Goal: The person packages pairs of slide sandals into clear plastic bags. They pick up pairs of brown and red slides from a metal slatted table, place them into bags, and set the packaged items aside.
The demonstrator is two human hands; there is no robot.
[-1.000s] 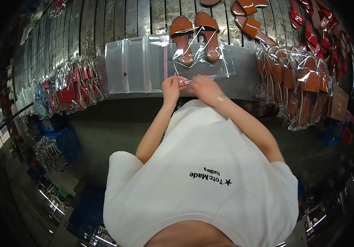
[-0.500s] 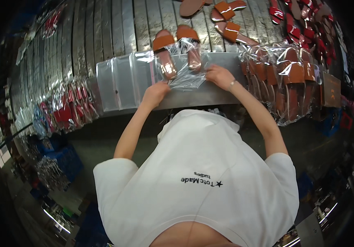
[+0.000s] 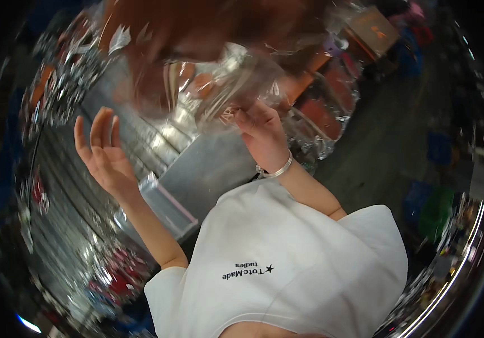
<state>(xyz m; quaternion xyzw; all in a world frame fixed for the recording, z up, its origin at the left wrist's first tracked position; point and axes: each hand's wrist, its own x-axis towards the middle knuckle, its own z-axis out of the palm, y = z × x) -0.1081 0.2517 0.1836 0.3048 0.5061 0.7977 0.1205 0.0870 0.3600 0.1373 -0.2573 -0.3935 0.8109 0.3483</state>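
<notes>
My right hand (image 3: 264,135) is closed on the lower edge of a clear plastic bag (image 3: 230,84). Large brown sandals (image 3: 197,28) loom close at the top, apparently inside that bag, and motion blurs their outline. To the left, my left hand (image 3: 108,163) is raised with its fingers spread and nothing in it. Just right of the bag lie several bagged tan sandals (image 3: 323,112), partly hidden behind my right hand and the plastic.
A slatted metal conveyor (image 3: 61,208) runs along the left beside a smooth grey ledge (image 3: 213,160). Flat clear bags (image 3: 168,205) lie on the ledge near my left forearm. Bagged red sandals (image 3: 121,276) are at lower left. A brown carton (image 3: 372,31) stands at upper right.
My view has turned to the right. The bagged sandals have come up from the ledge close to the camera. My left hand has let go of the plastic and opened; my right hand still grips it.
</notes>
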